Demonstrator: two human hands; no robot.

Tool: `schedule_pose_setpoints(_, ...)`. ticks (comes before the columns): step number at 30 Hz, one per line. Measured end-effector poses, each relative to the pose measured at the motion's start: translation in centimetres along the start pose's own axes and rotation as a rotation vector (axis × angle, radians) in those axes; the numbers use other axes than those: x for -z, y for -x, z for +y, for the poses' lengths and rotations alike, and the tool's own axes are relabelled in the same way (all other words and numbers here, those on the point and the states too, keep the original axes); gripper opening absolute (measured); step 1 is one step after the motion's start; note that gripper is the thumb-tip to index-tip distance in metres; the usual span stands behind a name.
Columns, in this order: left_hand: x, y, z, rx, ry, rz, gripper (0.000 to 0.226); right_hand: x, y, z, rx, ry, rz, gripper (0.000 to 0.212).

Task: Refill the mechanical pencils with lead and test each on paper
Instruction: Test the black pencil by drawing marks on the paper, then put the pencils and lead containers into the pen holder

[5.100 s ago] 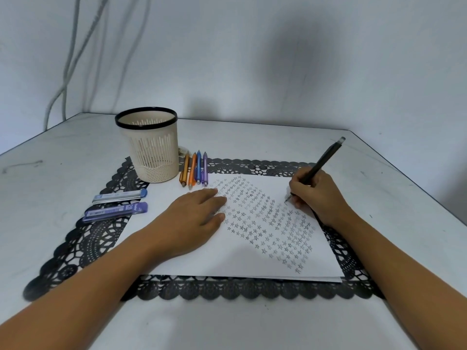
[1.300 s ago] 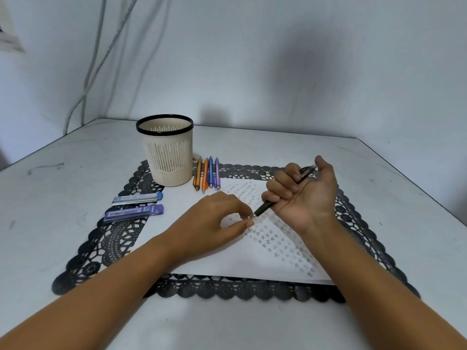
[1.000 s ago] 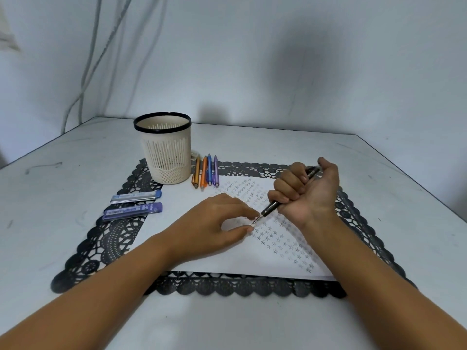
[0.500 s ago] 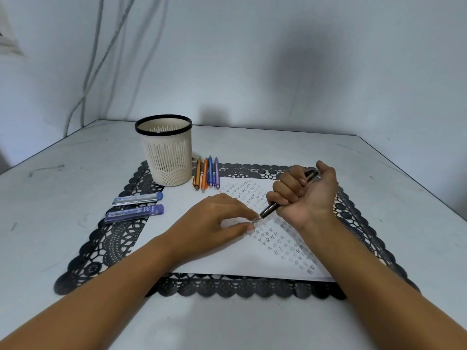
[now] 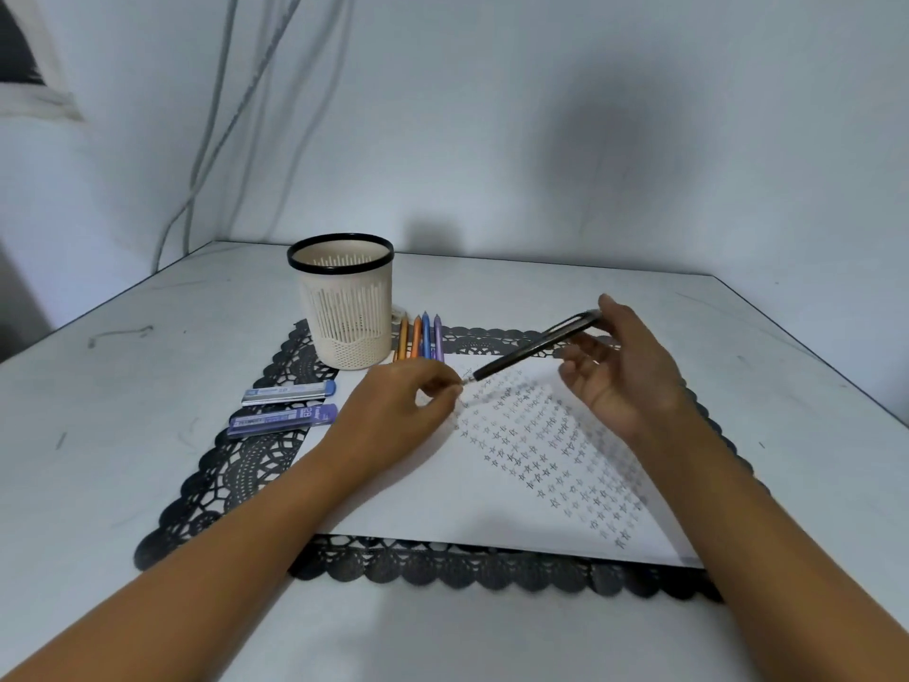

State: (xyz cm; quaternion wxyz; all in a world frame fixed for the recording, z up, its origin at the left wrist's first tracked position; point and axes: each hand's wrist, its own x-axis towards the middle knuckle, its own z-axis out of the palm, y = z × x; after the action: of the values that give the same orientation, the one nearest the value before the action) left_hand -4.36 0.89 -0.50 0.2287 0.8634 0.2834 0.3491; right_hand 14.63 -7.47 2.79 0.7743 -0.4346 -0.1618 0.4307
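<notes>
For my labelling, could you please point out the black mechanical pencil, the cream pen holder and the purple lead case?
black mechanical pencil (image 5: pixel 532 348), head view, middle of its barrel.
cream pen holder (image 5: pixel 344 312), head view, slotted side wall.
purple lead case (image 5: pixel 284 418), head view, middle of its body.

Plain study corner, home-like. Scuffed white table (image 5: pixel 147 386) set into corner of bare white walls (image 5: pixel 492 115); loose cables (image 5: pixel 215 91) hang down. Black lace placemat (image 5: pixel 246 465), cream pen holder (image 5: pixel 347 317), coloured pencils (image 5: pixel 420 339), lead cases (image 5: pixel 285 415), paper sheet (image 5: pixel 442 494).
</notes>
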Motion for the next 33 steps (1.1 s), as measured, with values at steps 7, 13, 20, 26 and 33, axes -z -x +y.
schedule_pose_setpoints(7,0.0,-0.3,-0.6,0.026,-0.127,0.044,0.028,-0.1,0.0,-1.2,0.256,0.056,-0.004,0.012)
schedule_pose_setpoints(13,-1.0,1.1,-0.6,-0.124,-0.403,-0.46,0.058,-0.9,0.1,0.9,0.599,0.741,-0.148,0.007)
schedule_pose_setpoints(20,-1.3,0.9,-1.1,-0.071,-0.468,-0.583,0.067,-2.6,-2.7,4.4,0.724,1.231,-0.363,0.009)
schedule_pose_setpoints(26,-1.3,0.8,-1.3,-0.063,-0.479,-0.585,0.072,-3.0,-5.0,5.7,0.714,1.377,-0.439,0.01)
schedule_pose_setpoints(33,-1.3,0.7,-1.3,-0.058,-0.483,-0.605,0.072,-2.9,-5.7,5.5,0.61,1.438,-0.46,0.008)
